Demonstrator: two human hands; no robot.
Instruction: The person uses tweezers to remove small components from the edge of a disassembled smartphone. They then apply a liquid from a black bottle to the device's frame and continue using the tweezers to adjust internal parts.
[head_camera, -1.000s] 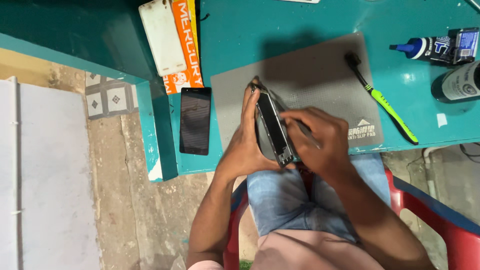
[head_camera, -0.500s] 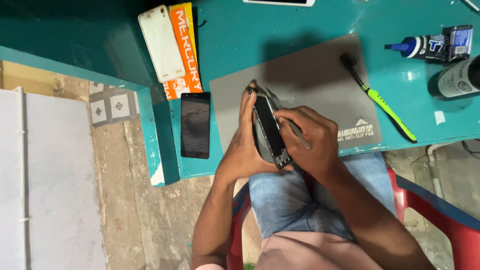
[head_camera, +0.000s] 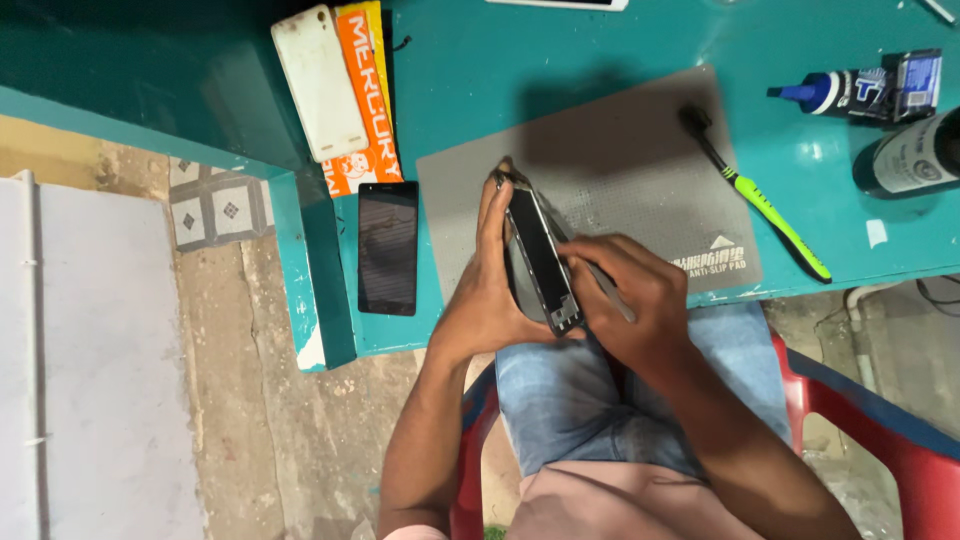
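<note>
**Both hands busy on an opened phone**

Left hand (head_camera: 490, 290) wraps its fingers around an opened phone (head_camera: 540, 262), holding it on edge above the near rim of the grey mat (head_camera: 640, 150). Right hand (head_camera: 625, 300) pinches a thin metal tool (head_camera: 605, 290) against the phone's side. Left of the hands, a dark phone (head_camera: 387, 248) lies flat on the teal surface (head_camera: 480, 70). Beyond the right hand, a green-handled brush (head_camera: 765, 205) rests across the mat's edge, with bottles (head_camera: 880, 85) further off.

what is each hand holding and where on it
The left hand grips an opened phone on edge, by its back and top end. The right hand holds a thin metal tool along its shaft.
</note>
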